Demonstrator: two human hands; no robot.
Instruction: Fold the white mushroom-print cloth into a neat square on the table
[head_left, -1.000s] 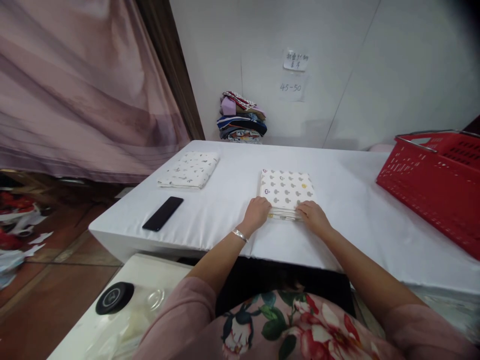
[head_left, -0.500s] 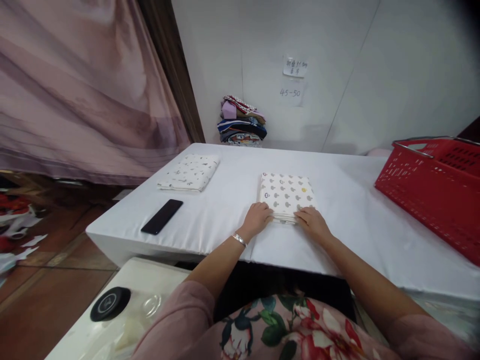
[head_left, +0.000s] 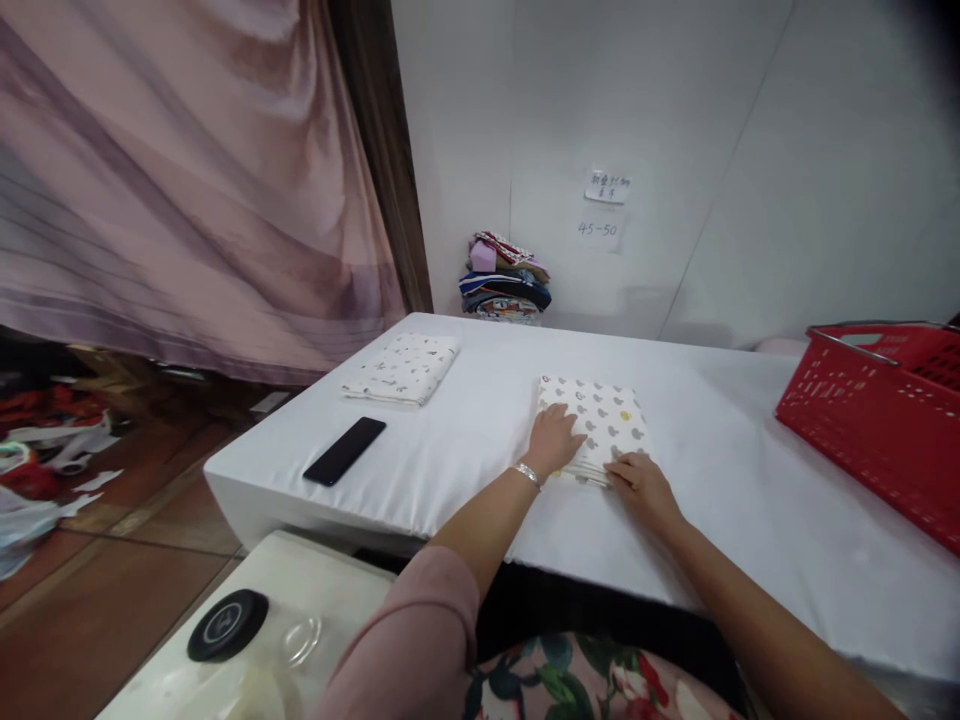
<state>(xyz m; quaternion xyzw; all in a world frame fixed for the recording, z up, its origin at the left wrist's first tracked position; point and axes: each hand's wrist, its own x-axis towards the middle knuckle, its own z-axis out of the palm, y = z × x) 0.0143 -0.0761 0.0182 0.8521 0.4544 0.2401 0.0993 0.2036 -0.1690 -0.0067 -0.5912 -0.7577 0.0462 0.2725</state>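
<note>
In front of me on the white-covered table [head_left: 480,470] lies a folded white cloth [head_left: 604,410] printed with grey motifs and one yellow one. My left hand [head_left: 553,438] rests flat on its left side, fingers spread on the fabric. At the near right corner, my right hand [head_left: 641,488] has its fingers closed on the cloth's folded edge. A second folded cloth [head_left: 405,368], white with small dark prints, sits at the far left, apart from both hands.
A black phone [head_left: 345,450] lies at the table's left. The red plastic basket [head_left: 877,430] stands at the right. Stacked folded fabrics [head_left: 504,285] rise behind the table's far edge, against the wall. A white surface with a round black object [head_left: 228,624] is at lower left.
My left hand has moved from the near left corner up onto the cloth's top. My right hand stays at the near right corner. The view has shifted, so everything appears lower and further right.
</note>
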